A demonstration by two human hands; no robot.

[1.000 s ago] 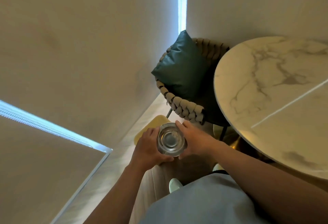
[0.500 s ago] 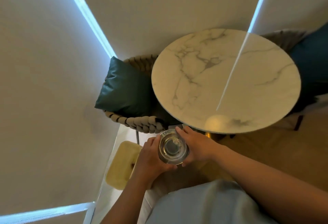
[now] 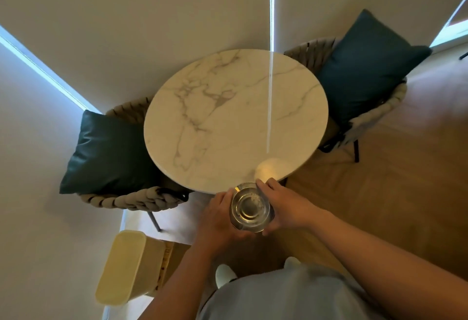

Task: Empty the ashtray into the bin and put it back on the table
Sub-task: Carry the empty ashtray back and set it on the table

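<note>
A round glass and metal ashtray [image 3: 249, 207] is held upright between both hands, just off the near edge of the round marble table [image 3: 228, 117]. My left hand [image 3: 219, 218] grips its left side and my right hand [image 3: 285, 205] grips its right side, fingers over the rim. A little pale residue shows inside the ashtray. A cream bin [image 3: 129, 266] stands on the floor at the lower left, beside the wall.
Two woven chairs flank the table, each with a dark teal cushion: the left cushion [image 3: 106, 152] and the right cushion [image 3: 367, 64]. Blinds cover the windows behind. Wooden floor [image 3: 392, 193] lies to the right. My feet show below the ashtray.
The view has swung right from the bin and left chair to the whole table. Both hands have carried the ashtray from above the bin to the table's near edge.
</note>
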